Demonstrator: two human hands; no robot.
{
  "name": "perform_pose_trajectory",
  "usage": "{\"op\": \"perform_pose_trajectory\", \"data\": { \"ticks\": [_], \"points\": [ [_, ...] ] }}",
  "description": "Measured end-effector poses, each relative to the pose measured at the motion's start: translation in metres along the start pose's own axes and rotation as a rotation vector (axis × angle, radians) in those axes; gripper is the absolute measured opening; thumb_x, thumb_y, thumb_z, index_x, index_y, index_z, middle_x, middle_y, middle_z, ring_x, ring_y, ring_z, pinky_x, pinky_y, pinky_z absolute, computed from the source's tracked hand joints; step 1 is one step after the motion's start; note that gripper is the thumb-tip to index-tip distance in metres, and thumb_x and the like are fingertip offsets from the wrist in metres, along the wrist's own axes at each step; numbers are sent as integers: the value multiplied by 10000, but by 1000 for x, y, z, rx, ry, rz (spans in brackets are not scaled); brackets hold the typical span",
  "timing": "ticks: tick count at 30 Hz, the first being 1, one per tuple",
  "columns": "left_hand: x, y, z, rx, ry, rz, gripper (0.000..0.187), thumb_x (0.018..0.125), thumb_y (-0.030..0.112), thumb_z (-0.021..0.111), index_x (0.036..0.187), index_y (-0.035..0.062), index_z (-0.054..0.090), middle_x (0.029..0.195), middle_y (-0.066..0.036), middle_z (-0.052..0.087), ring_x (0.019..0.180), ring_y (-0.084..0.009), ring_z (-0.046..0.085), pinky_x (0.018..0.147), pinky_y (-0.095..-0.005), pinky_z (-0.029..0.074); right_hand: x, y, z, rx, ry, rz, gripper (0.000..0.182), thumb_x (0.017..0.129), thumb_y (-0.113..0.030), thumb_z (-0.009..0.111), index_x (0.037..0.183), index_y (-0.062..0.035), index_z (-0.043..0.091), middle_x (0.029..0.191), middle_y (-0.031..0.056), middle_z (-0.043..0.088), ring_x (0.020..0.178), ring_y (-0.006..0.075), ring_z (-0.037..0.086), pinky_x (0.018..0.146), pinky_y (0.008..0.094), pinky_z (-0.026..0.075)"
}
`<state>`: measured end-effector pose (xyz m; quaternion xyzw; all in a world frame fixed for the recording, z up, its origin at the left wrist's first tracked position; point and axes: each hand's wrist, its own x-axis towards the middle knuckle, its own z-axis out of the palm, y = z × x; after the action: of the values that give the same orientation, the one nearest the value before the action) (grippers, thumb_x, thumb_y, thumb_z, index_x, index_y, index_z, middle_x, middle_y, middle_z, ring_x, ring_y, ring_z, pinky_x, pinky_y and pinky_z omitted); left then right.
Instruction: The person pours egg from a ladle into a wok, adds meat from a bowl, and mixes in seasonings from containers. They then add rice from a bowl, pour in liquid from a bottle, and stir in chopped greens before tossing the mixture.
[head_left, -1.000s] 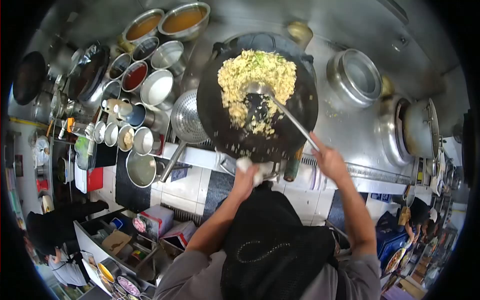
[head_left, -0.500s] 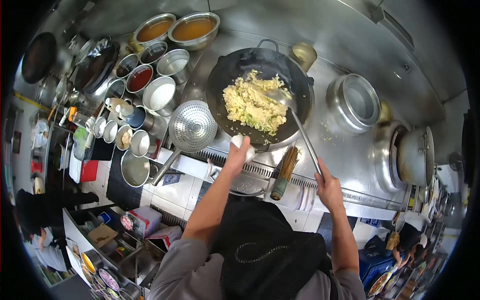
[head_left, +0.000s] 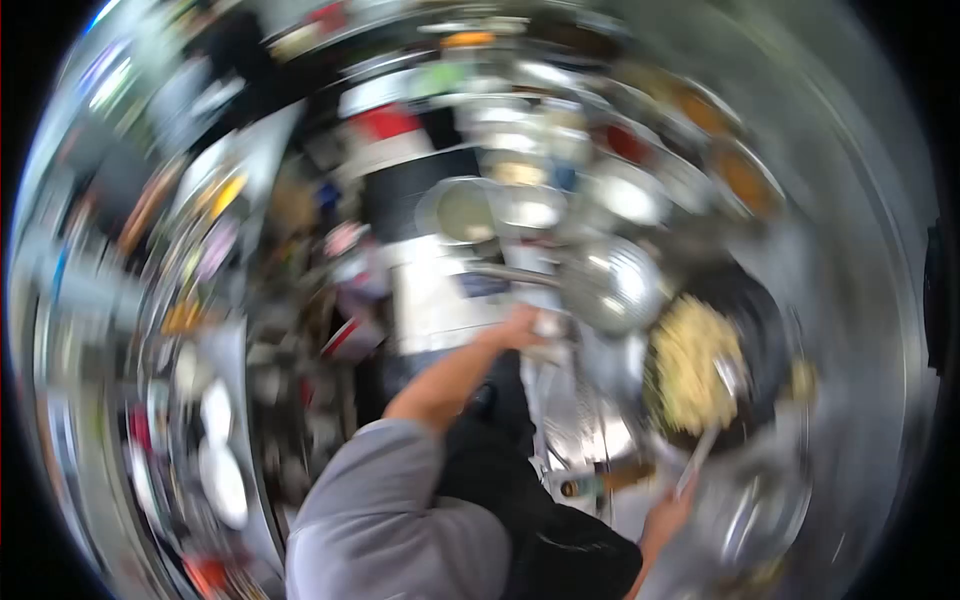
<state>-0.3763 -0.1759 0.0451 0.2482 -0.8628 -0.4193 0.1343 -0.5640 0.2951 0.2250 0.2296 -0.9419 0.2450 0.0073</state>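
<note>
Motion blur softens the whole view. In my right hand (head_left: 670,517) is the long handle of a metal ladle (head_left: 733,376), whose bowl rests among yellow fried rice with green bits (head_left: 692,360). The rice lies in a large black wok (head_left: 765,335). My left hand (head_left: 520,327) is closed around a white cloth (head_left: 551,324), apart from the wok and near its front side. Beyond that hand lies a perforated metal strainer (head_left: 612,285), its handle pointing left.
A metal pot (head_left: 462,210) stands beside small bowls of seasoning. Farther right are containers of white (head_left: 630,193) and red (head_left: 628,143) contents, and basins of brown liquid (head_left: 745,180). A bamboo brush (head_left: 605,482) lies by the stove edge. A person in dark clothes (head_left: 235,45) is at upper left.
My view has swung sharply left, so the wok now appears at the right. My left hand has left the wok rim with the cloth. My right hand still grips the ladle.
</note>
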Motion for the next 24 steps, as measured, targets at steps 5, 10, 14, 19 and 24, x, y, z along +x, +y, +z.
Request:
{"op": "perform_pose_trajectory", "data": {
  "ticks": [5, 10, 14, 19, 24],
  "points": [
    [-22, 65, -11, -197, 222, -281, 671, 668, 233, 777, 1264, 37, 539, 1148, -217, 636, 1083, -385, 593, 962, -457, 457, 62, -31, -15, -203, -226, -221, 474, 894, -150, 519, 1353, -34, 500, 1216, 282, 575, 1062, 405, 590, 899, 445, 469],
    [-60, 73, -16, -265, 499, -297, 807, 747, 318, 777, 1389, 10, 397, 1304, -225, 503, 1210, -410, 472, 1047, -455, 371, 100, -211, -67, -386, -83, -629, 521, 921, -450, 592, 1205, -14, 628, 1055, 285, 617, 920, 420, 590, 828, 489, 471],
    [-182, 55, -113, -155, 719, -206, 750, 831, 307, 708, 1407, -17, 354, 1376, -226, 446, 1254, -382, 454, 1075, -440, 360, 58, -363, -42, -100, -232, -815, 549, 925, -440, 592, 1290, -29, 588, 1085, 294, 602, 1002, 440, 562, 915, 495, 435],
    [-458, 24, -294, 331, 1342, -766, 381, 776, 179, 690, 1105, 3, 619, 1071, -203, 620, 1005, -384, 584, 893, -445, 469, 9, -414, 76, 178, -710, -1193, 498, 875, -71, 604, 1363, -45, 511, 1128, 161, 512, 948, 251, 534, 751, 310, 478],
    [-690, -11, -382, 562, 1905, -1002, 276, 828, 142, 680, 1054, 4, 602, 1005, -184, 615, 966, -345, 585, 874, -429, 457, -59, -481, 146, 32, -944, -1348, 481, 848, -105, 690, 1308, -43, 563, 1095, 146, 498, 772, 198, 591, 691, 298, 515]
  ]
}}
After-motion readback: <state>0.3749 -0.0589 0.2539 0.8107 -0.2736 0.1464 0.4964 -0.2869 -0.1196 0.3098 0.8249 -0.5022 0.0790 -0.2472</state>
